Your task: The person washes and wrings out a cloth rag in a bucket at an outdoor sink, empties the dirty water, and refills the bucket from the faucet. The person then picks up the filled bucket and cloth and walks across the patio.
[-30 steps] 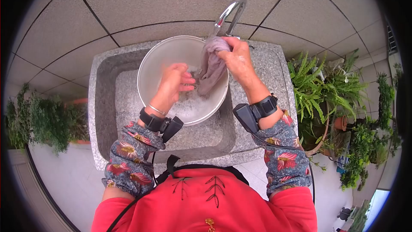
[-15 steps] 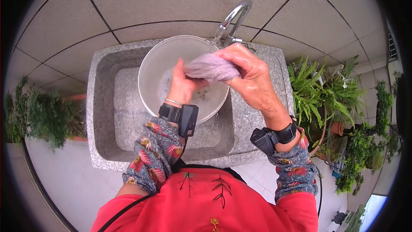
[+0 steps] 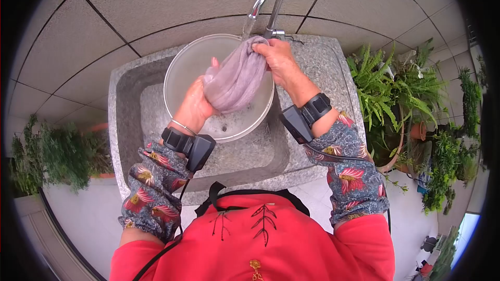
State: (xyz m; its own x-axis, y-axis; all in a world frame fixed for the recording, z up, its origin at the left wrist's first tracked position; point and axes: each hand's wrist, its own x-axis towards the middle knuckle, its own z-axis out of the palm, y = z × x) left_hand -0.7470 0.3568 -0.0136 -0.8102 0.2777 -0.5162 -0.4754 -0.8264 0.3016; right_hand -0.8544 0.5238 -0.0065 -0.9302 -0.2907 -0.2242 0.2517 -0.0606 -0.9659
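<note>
A wet, pale purple cloth (image 3: 238,80) hangs bunched between my two hands over a round whitish basin (image 3: 179,75). My right hand (image 3: 278,61) pinches its upper end, close under the faucet. At the cloth's lower left side, my left hand (image 3: 197,101) is closed on it, with some fingers hidden behind the fabric. The chrome faucet (image 3: 271,0) arches above the basin, and water seems to run from its spout. Shallow water with dark specks shows at the basin's bottom.
The basin stands in a grey granite sink (image 3: 127,140) with a stone ledge (image 3: 323,88) on its right. A tiled wall (image 3: 192,0) rises behind. Potted ferns (image 3: 385,93) stand at the right, and more greenery (image 3: 62,151) at the left.
The cloth was a compact folded bundle and now hangs longer and looser. My right hand has moved left and turned, and my left hand has moved a little left and lower.
</note>
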